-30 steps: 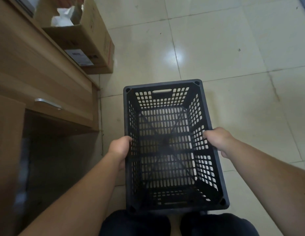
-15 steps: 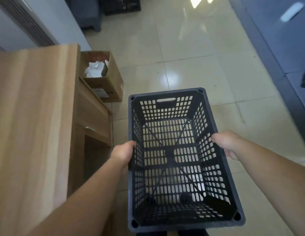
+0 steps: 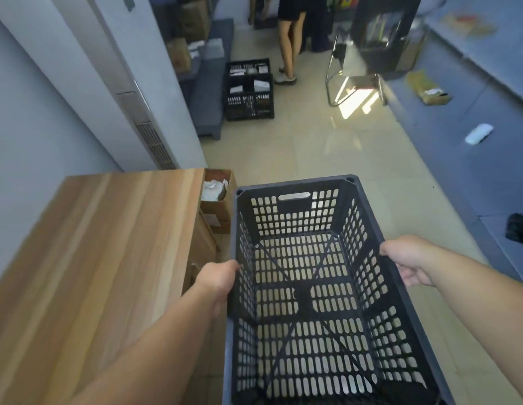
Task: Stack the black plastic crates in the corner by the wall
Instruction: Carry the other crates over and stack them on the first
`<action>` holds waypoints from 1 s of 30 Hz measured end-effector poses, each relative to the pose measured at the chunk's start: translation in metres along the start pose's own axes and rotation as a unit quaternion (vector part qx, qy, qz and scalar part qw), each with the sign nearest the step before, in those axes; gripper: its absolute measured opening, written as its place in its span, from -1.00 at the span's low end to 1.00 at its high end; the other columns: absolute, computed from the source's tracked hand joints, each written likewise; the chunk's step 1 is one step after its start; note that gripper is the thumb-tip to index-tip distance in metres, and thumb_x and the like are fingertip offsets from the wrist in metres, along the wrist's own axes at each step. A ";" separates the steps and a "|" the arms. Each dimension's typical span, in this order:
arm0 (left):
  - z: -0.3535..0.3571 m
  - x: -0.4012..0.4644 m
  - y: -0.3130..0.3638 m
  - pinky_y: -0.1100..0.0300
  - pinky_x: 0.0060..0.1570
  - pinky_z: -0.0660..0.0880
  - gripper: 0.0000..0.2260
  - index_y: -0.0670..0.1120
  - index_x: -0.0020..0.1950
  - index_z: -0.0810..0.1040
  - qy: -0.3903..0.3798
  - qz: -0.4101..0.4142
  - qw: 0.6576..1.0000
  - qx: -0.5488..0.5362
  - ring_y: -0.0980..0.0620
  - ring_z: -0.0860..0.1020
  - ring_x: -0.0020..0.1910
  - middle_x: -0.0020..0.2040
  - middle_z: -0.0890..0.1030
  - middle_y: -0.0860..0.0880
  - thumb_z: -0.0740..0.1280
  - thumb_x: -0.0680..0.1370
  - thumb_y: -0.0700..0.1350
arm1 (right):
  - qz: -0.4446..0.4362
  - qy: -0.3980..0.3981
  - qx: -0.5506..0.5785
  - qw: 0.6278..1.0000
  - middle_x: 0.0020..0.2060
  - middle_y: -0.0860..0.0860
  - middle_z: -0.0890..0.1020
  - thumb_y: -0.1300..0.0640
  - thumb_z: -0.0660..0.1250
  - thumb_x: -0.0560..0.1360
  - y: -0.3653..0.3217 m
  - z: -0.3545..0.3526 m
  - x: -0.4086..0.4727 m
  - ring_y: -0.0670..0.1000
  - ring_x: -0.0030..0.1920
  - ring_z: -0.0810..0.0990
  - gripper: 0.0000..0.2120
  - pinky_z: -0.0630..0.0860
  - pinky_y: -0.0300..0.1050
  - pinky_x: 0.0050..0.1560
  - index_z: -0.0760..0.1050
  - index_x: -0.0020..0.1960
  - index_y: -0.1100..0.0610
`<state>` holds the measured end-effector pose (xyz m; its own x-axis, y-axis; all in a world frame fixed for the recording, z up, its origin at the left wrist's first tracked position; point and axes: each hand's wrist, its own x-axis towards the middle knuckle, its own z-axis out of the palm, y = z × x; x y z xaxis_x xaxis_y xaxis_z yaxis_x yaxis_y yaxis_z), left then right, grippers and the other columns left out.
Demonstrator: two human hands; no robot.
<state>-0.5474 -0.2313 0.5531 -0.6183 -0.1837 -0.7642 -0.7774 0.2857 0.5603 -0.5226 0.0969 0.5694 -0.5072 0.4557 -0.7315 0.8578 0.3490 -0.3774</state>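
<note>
An empty black crate (image 3: 321, 287) is held level above the tiled floor (image 3: 298, 153), its long rims gripped midway by the curled left hand (image 3: 217, 279) and right hand (image 3: 407, 260).

Pale tiled floor (image 3: 289, 147), black crates (image 3: 249, 92) stacked (papers inside), open cardboard box (image 3: 217, 210), metal-framed chair (image 3: 368, 51)
</note>
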 end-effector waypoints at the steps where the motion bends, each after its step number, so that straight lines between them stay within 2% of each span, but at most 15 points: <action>1: -0.003 -0.012 0.001 -0.05 0.10 0.59 -0.82 -0.16 0.03 0.60 0.010 0.004 1.000 -0.001 -0.15 0.68 0.00 0.03 0.71 -0.19 0.28 0.69 -0.08 | -0.010 -0.005 -0.009 1.000 -0.15 0.23 0.66 0.16 0.22 0.65 -0.002 -0.006 -0.005 0.19 -0.19 0.65 -0.79 0.62 0.00 -0.24 0.53 0.02 0.30; 4: -0.013 -0.047 0.006 -0.11 0.19 0.62 -0.81 -0.18 0.09 0.61 0.041 0.002 0.999 -0.017 -0.17 0.70 -0.02 0.02 0.71 -0.21 0.30 0.67 -0.07 | -0.048 -0.015 -0.036 0.998 -0.12 0.25 0.69 0.17 0.23 0.65 -0.013 -0.024 -0.026 0.22 -0.16 0.70 -0.81 0.68 0.05 -0.20 0.53 0.02 0.29; 8: -0.031 -0.093 -0.001 -0.05 0.08 0.62 -0.82 -0.19 0.07 0.62 0.072 0.011 0.996 -0.060 -0.18 0.70 -0.05 -0.02 0.71 -0.22 0.32 0.66 -0.08 | -0.100 -0.035 -0.075 0.992 -0.31 0.19 0.66 0.20 0.22 0.63 -0.030 -0.039 -0.050 0.13 -0.44 0.65 -0.79 0.63 -0.08 -0.44 0.55 -0.04 0.30; 10: -0.042 -0.111 -0.011 -0.01 0.04 0.58 -0.82 -0.20 0.06 0.62 0.097 0.029 0.991 -0.084 -0.15 0.67 -0.08 -0.01 0.70 -0.21 0.32 0.65 -0.10 | -0.123 -0.046 -0.091 0.987 -0.42 0.16 0.63 0.21 0.19 0.62 -0.041 -0.040 -0.066 0.10 -0.51 0.62 -0.78 0.63 -0.08 -0.46 0.54 -0.09 0.28; 14: -0.068 -0.148 -0.035 -0.12 0.27 0.60 -0.83 -0.20 0.04 0.62 0.136 0.034 0.981 -0.137 -0.15 0.66 -0.07 -0.03 0.70 -0.20 0.31 0.64 -0.12 | -0.177 -0.058 -0.124 0.975 -0.41 0.17 0.62 0.19 0.17 0.65 -0.059 -0.032 -0.105 0.16 -0.43 0.65 -0.75 0.69 0.01 -0.40 0.53 -0.10 0.29; 15: -0.075 -0.157 -0.043 -0.10 0.23 0.60 -0.84 -0.20 0.02 0.61 0.145 0.034 0.978 -0.146 -0.14 0.65 -0.10 -0.06 0.69 -0.19 0.30 0.65 -0.13 | -0.189 -0.059 -0.133 0.971 -0.40 0.17 0.61 0.19 0.17 0.65 -0.063 -0.027 -0.114 0.17 -0.42 0.65 -0.75 0.69 0.03 -0.38 0.52 -0.10 0.28; 18: -0.098 -0.180 -0.073 0.02 -0.09 0.57 -0.85 -0.19 0.02 0.57 0.177 0.035 0.971 -0.159 -0.09 0.59 -0.17 -0.13 0.61 -0.16 0.26 0.70 -0.15 | -0.223 -0.064 -0.168 0.958 -0.42 0.16 0.58 0.20 0.19 0.63 -0.072 -0.007 -0.143 0.14 -0.49 0.62 -0.77 0.68 0.01 -0.42 0.52 -0.11 0.28; 20: -0.115 -0.198 -0.096 0.07 -0.18 0.53 -0.87 -0.19 0.09 0.54 0.199 0.028 0.964 -0.173 -0.08 0.59 -0.15 -0.10 0.58 -0.17 0.27 0.70 -0.15 | -0.246 -0.068 -0.196 0.947 -0.36 0.19 0.60 0.20 0.20 0.63 -0.077 0.009 -0.165 0.14 -0.50 0.60 -0.78 0.65 -0.03 -0.44 0.53 -0.06 0.31; 23: -0.142 -0.224 -0.141 0.08 -0.22 0.55 -0.84 -0.19 0.19 0.54 0.219 0.017 0.952 -0.212 -0.10 0.61 -0.07 0.01 0.60 -0.18 0.29 0.68 -0.13 | -0.276 -0.079 -0.230 0.930 -0.24 0.23 0.63 0.19 0.21 0.62 -0.078 0.040 -0.200 0.17 -0.44 0.62 -0.78 0.66 -0.01 -0.38 0.54 0.01 0.34; 26: -0.169 -0.259 -0.189 0.04 -0.12 0.60 -0.82 -0.17 0.22 0.55 0.243 0.008 0.939 -0.241 -0.15 0.65 0.09 0.17 0.63 -0.21 0.31 0.67 -0.11 | -0.303 -0.102 -0.262 0.911 -0.09 0.27 0.70 0.18 0.25 0.60 -0.071 0.074 -0.245 0.24 -0.24 0.72 -0.79 0.72 0.13 -0.16 0.56 0.07 0.31; 28: -0.185 -0.283 -0.219 0.04 -0.08 0.61 -0.84 -0.16 0.20 0.55 0.265 0.008 0.930 -0.254 -0.15 0.65 0.12 0.17 0.64 -0.20 0.30 0.68 -0.12 | -0.324 -0.121 -0.279 0.896 -0.04 0.30 0.71 0.19 0.28 0.58 -0.067 0.096 -0.278 0.28 -0.10 0.75 -0.82 0.70 0.22 -0.02 0.55 0.09 0.28; 30: -0.199 -0.307 -0.244 0.06 -0.10 0.59 -0.90 -0.14 0.10 0.55 0.296 0.005 0.919 -0.262 -0.12 0.64 0.07 0.11 0.63 -0.18 0.28 0.69 -0.13 | -0.346 -0.138 -0.292 0.881 -0.04 0.31 0.72 0.21 0.30 0.58 -0.063 0.118 -0.307 0.29 -0.09 0.76 -0.83 0.69 0.24 0.01 0.52 0.13 0.27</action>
<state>-0.1913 -0.4319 0.7144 -0.4601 -0.7067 -0.5375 -0.6239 -0.1734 0.7620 -0.4108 -0.1615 0.7509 -0.7826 -0.2200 -0.5823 0.1213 0.8637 -0.4893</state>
